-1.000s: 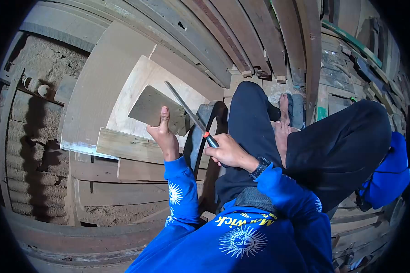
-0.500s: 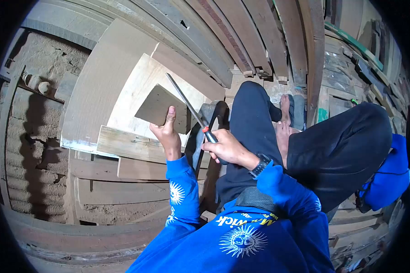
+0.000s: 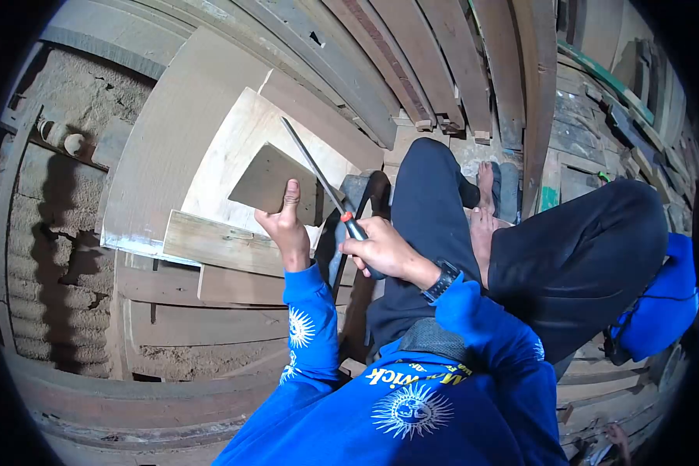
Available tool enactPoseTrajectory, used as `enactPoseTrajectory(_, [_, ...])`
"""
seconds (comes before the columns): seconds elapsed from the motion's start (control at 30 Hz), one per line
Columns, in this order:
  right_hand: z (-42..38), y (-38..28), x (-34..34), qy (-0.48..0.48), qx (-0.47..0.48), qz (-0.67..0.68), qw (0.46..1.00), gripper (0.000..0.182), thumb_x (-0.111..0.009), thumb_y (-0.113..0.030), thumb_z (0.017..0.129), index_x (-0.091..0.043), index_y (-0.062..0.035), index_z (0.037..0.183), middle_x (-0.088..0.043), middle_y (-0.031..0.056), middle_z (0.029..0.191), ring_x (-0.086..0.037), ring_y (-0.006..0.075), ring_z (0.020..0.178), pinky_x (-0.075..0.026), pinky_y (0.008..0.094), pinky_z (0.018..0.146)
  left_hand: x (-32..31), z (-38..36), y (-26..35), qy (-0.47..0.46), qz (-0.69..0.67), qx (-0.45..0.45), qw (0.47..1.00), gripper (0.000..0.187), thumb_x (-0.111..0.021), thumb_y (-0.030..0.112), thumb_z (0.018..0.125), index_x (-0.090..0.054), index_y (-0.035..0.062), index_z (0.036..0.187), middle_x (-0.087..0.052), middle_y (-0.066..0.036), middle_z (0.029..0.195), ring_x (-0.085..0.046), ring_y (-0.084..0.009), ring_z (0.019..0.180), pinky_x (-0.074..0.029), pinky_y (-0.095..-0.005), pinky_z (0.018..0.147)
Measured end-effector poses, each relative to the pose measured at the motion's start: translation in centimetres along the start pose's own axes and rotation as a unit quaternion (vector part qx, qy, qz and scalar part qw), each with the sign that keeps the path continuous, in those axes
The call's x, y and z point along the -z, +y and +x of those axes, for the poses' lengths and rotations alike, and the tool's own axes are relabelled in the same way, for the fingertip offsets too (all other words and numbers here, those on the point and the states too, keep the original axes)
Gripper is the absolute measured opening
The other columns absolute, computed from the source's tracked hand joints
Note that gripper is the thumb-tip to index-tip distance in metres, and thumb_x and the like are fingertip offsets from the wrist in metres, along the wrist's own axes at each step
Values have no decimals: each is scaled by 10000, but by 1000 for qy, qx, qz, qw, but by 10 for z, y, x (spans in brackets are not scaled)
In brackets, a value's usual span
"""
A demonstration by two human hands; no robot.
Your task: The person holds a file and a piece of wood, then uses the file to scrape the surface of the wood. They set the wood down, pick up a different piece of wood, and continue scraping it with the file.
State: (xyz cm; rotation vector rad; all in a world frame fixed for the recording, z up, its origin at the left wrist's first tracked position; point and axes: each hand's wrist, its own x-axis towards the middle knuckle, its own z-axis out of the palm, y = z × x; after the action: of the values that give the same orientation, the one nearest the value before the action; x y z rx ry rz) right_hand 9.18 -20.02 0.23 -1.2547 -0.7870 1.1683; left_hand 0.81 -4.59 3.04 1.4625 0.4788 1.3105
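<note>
My left hand grips a small dark flat board near its lower edge, thumb on top. Wrapped round the black and red handle of a long thin metal tool is my right hand. The tool's shaft slants up and left, over the right part of the small board; whether it touches the board I cannot tell. Beneath them lies a pale wooden panel, with a narrow plank along its lower side.
Long planks stretch across the top. A bare foot shows between my dark-trousered legs. At the right are a blue bundle and stacked wood strips. Part of another person's hand shows at the bottom right.
The tool and my right hand have shifted slightly up and left. Another person's hand has come into view at the bottom right. My left hand still holds the small board.
</note>
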Motion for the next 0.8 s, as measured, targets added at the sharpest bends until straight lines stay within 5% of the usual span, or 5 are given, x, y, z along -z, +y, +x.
enactPoseTrajectory(0.17, [-4,3,3,-4,2,-19,1000,236,-640,-171,897,-609,5,743,-593,40,576,-583,120,479,-471,299,470,-9,0,3,33,44,-21,998,276,-773,143,888,-668,-55,1049,-678,-96,999,-618,-170,885,-491,-305,816])
enactPoseTrajectory(0.23, [-10,4,0,5,8,-37,999,297,-622,-189,832,-547,-3,612,-607,81,543,-614,173,479,-495,344,511,-5,1,0,57,42,-12,997,296,-775,169,890,-660,-62,1035,-675,-98,992,-616,-169,875,-488,-308,801])
enactPoseTrajectory(0.43, [2,5,-1,8,13,-14,1000,244,-636,-171,890,-591,2,724,-603,49,572,-588,134,469,-464,308,468,-7,-2,1,44,30,-20,998,248,-766,127,890,-661,-55,1022,-679,-90,972,-625,-179,859,-489,-315,808])
enactPoseTrajectory(0.6, [-2,1,4,18,-5,-19,1000,248,-641,-167,886,-579,-5,709,-598,48,576,-583,122,475,-469,291,466,-17,-6,1,26,109,-61,992,249,-765,106,890,-660,-65,1039,-691,-112,999,-631,-184,886,-495,-320,825])
enactPoseTrajectory(0.8, [-12,2,2,16,-18,-36,999,280,-614,-174,831,-553,-18,606,-606,76,548,-614,177,479,-492,338,505,-5,0,-2,51,49,-20,997,290,-774,130,887,-655,-77,1053,-686,-114,997,-630,-181,886,-495,-323,822])
